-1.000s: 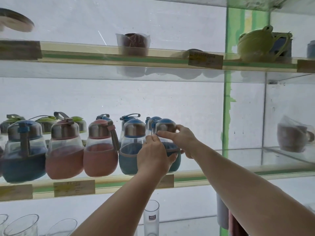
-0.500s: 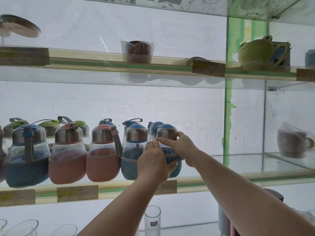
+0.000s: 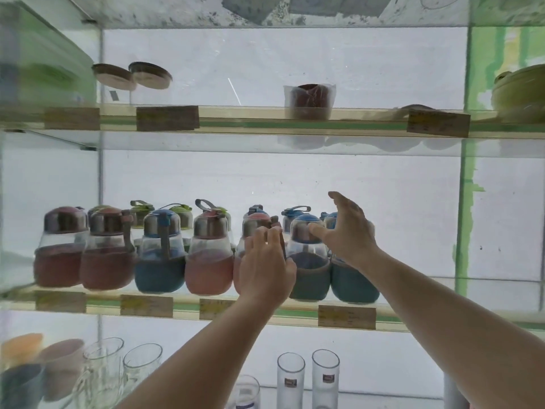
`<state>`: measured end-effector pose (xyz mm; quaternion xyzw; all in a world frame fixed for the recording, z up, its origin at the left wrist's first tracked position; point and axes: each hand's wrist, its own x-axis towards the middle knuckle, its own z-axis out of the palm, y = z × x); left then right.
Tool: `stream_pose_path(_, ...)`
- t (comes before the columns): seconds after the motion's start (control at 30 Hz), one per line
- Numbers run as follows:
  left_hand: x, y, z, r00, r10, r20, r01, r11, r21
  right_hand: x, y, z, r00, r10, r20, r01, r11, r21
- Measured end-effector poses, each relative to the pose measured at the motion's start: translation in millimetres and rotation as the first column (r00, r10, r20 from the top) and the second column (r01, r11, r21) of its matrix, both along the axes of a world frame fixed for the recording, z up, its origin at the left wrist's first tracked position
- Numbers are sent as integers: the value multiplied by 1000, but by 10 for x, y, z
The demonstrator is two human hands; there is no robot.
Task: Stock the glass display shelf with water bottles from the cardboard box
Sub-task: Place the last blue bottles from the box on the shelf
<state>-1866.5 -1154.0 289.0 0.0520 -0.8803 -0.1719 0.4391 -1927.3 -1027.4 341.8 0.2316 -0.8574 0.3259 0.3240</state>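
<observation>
Backlit white wall glowing behind glass display shelf, paper price tags lining its front edge. Row of rounded clear water bottles with steel caps and pink or blue sleeves standing along front edge, second row sitting behind. Left hand covering pink-sleeved bottle, fingers curling loosely, grip unclear. Right hand spreading open, thumb touching steel cap of blue-sleeved bottle just beside. Clear drinking glasses standing below.
</observation>
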Motion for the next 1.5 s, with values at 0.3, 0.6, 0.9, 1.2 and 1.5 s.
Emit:
stream_pose_path(0.3, 27, -395, -107, 971, 56, 231, -92, 984, 151, 112, -561, -24, 999, 42, 7, -43, 973, 228)
stream_pose_path(0.6, -101, -468, -213, 961, 169, 218, -187, 980, 65, 46, -846, 68, 998, -23, 54, -6, 870, 493)
stream_pose_path(0.9, -126, -552, -160, 962, 86, 258, -119, 986, 114, 51, -930, -3, 998, -58, 32, 39, 900, 433)
stream_pose_path(1.2, 23, -593, -104, 978, -23, 206, -16, 983, 184, 206, -854, -22, 993, 57, 99, -83, 955, 286)
stream_pose_path(1.5, 377, -598, 107, 990, 63, 128, -86, 979, 185, 506, -757, -112, 990, 86, 108, -106, 975, 197)
